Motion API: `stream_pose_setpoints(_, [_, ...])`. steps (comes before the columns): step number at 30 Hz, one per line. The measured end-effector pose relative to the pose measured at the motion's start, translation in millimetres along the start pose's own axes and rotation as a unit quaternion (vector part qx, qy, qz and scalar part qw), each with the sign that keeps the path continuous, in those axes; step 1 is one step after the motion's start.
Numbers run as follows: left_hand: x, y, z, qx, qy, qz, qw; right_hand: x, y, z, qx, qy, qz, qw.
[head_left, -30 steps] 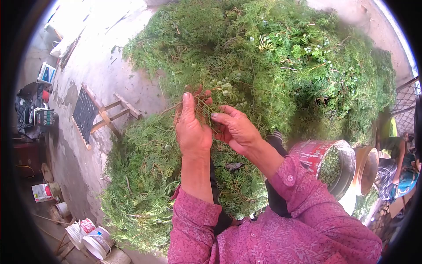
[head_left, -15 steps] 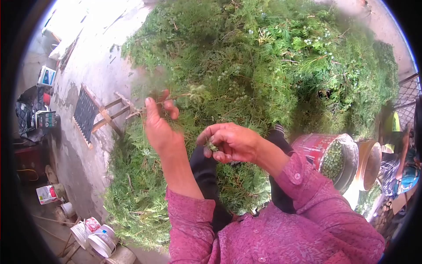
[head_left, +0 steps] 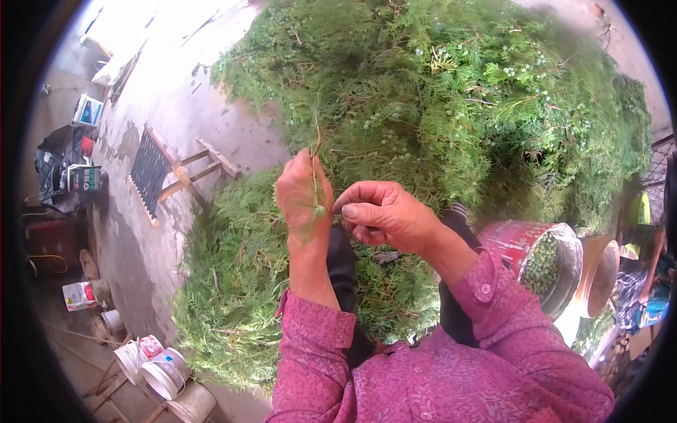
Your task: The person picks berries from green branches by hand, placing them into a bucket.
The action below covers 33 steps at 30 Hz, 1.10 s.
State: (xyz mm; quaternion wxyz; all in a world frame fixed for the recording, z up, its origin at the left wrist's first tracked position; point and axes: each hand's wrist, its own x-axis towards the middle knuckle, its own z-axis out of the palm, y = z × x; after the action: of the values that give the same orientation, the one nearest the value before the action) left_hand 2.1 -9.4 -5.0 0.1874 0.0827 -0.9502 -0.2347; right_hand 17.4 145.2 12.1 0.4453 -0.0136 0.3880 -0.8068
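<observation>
Between the fingers of my left hand (head_left: 305, 194) is a thin cypress-like sprig (head_left: 317, 134); its brown stem rises above the knuckles and blurred green foliage hangs across the back of the hand. My right hand (head_left: 386, 217) is just right of it, with thumb and fingers curled together. Whatever the right fingers may hold is hidden. A large pile of cut evergreen branches (head_left: 395, 106), dotted with pale green cones, spreads in front of and around my legs. To the right, a tilted red and white bucket (head_left: 504, 243) contains small green cones (head_left: 541, 264).
A brownish container (head_left: 598, 275) stands beside the red bucket. On the left, a folding stool (head_left: 156, 173) with a dark woven seat lies on the concrete floor (head_left: 120, 233). White buckets (head_left: 162, 377) are at lower left, and a dark bag (head_left: 56, 169) is farther up.
My left hand has moved right and turned, bringing the sprig toward my right hand. The green cones seen at my right fingertips before no longer show. The view has shifted slightly.
</observation>
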Motion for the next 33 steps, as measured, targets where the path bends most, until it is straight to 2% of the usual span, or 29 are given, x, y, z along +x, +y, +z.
stream_pose_setpoints(2, [-1, -1, 1, 0.051, -0.015, 0.014, 0.999, -1, -2, 1, 0.014, 0.016, -0.003, 1.0])
stream_pose_setpoints(5, [-3, 3, 4, 0.038, 0.005, 0.018, 0.999, -5, -4, 10, 0.015, 0.0, -0.024, 1.0])
stream_pose_setpoints(7, [-4, 2, 7, 0.023, -0.003, 0.015, 1.0, -6, -6, 23, -0.118, 0.084, -0.086, 0.986])
stream_pose_setpoints(8, [-4, 1, 7, 0.009, -0.008, 0.011, 1.0, -2, 0, 20, -0.163, 0.092, -0.146, 0.971])
stream_pose_setpoints(9, [-5, 2, 7, 0.01, -0.01, 0.013, 1.0, 1, 5, 18, -0.161, 0.092, -0.147, 0.972])
stream_pose_setpoints(11, [-6, 6, 5, 0.043, -0.012, 0.027, 0.999, 6, 11, 16, -0.329, 0.153, -0.276, 0.89])
stream_pose_setpoints(15, [-6, 5, 10, 0.054, -0.028, 0.031, 0.998, -1, 2, 20, -0.325, 0.165, -0.261, 0.894])
stream_pose_setpoints(17, [-7, 3, 12, 0.025, -0.036, 0.035, 0.998, -7, -5, 23, -0.389, 0.18, -0.258, 0.866])
stream_pose_setpoints(24, [-14, -4, 23, 0.067, -0.017, 0.082, 0.994, 0, 0, 13, -0.443, 0.191, -0.321, 0.815])
stream_pose_setpoints(27, [-12, -5, 21, 0.039, -0.045, 0.084, 0.995, -4, -4, 17, -0.485, 0.2, -0.321, 0.789])
stream_pose_setpoints(30, [-12, -5, 21, 0.039, -0.052, 0.062, 0.996, 0, 1, 14, -0.517, 0.199, -0.333, 0.763])
stream_pose_setpoints(32, [-13, -9, 26, -0.063, -0.042, -0.014, 0.997, 2, 4, 11, -0.525, 0.208, -0.364, 0.741])
stream_pose_setpoints(33, [-14, -10, 26, -0.063, -0.043, -0.014, 0.997, 2, 5, 11, -0.525, 0.208, -0.363, 0.741])
